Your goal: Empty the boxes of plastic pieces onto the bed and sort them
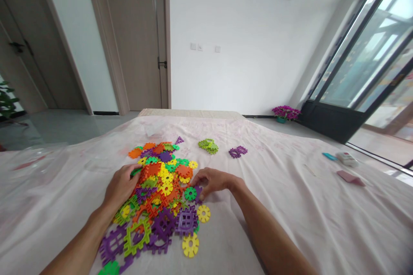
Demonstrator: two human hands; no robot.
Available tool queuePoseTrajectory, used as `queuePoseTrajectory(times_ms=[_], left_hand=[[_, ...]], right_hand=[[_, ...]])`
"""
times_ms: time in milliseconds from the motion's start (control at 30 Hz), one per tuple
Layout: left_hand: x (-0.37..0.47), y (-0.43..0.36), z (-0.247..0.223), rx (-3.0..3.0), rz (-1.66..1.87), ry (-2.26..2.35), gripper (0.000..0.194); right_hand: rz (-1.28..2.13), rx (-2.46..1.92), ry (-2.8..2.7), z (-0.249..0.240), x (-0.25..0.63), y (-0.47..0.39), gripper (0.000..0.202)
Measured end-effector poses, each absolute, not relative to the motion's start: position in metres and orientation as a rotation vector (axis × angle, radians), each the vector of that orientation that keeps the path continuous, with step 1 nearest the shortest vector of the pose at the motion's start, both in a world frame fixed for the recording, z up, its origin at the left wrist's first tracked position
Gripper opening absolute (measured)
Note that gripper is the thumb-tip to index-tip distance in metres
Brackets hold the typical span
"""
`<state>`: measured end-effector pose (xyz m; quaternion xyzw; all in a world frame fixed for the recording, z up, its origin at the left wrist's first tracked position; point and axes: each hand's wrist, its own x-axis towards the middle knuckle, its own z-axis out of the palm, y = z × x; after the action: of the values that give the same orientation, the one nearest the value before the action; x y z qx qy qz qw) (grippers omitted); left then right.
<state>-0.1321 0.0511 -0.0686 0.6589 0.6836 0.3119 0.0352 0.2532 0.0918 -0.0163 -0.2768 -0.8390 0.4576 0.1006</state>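
Observation:
A heap of interlocking plastic building pieces (167, 177) in orange, yellow, green and purple lies in front of me. My left hand (121, 185) rests against the heap's left side, thumb and fingers apart, with a green piece (135, 172) by its fingertips. On the right side, my right hand (214, 181) has its thumb and fingers curled around a purple piece (198, 194), partly covered by the hand. A green notched disc (190, 194) lies beside those fingertips. Just below are a yellow notched disc (203, 213) and a purple window-like square (186, 221).
Beyond the heap, a few lime-green pieces (208, 146) and purple pieces (238, 151) lie apart on the pale tablecloth (277, 180). Clear plastic packaging (35, 163) is at left. A small white box (347, 159), a blue item (329, 156) and a pink cloth (350, 178) lie far right.

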Motion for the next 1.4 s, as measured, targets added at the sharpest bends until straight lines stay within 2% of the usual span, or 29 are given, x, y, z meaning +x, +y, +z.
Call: queuePoseTrajectory(times_ms=[167, 433, 533, 700, 867, 1167, 1300, 1400], left_hand=[[-0.132, 0.051, -0.068, 2.012, 0.945, 2.111, 0.042], [-0.131, 0.05, -0.066, 2.024, 0.944, 2.11, 0.041], [-0.131, 0.05, -0.066, 2.024, 0.951, 2.107, 0.041], [-0.131, 0.05, -0.067, 2.024, 0.952, 2.112, 0.04], [-0.131, 0.05, -0.067, 2.022, 0.956, 2.119, 0.041], [-0.131, 0.051, -0.067, 2.035, 0.973, 2.103, 0.039], [-0.131, 0.05, -0.068, 2.039, 0.993, 2.102, 0.039], [-0.132, 0.051, -0.069, 2.038, 0.986, 2.108, 0.04]], right_hand=[[0.989, -1.001, -2.667, -0.006, 0.245, 0.082, 0.06], [1.292, -1.201, -2.304, -0.014, 0.254, 0.089, 0.037], [1.321, -1.209, -2.016, -0.019, 0.26, 0.095, 0.025], [1.203, -1.271, -1.742, -0.024, 0.273, 0.103, 0.023], [0.834, -1.388, -1.431, -0.037, 0.294, 0.117, 0.027], [0.648, -1.347, -0.778, -0.048, 0.339, 0.141, 0.052], [0.589, -1.385, -0.779, -0.056, 0.346, 0.142, 0.054], [0.58, -1.426, -0.941, -0.056, 0.339, 0.136, 0.047]])
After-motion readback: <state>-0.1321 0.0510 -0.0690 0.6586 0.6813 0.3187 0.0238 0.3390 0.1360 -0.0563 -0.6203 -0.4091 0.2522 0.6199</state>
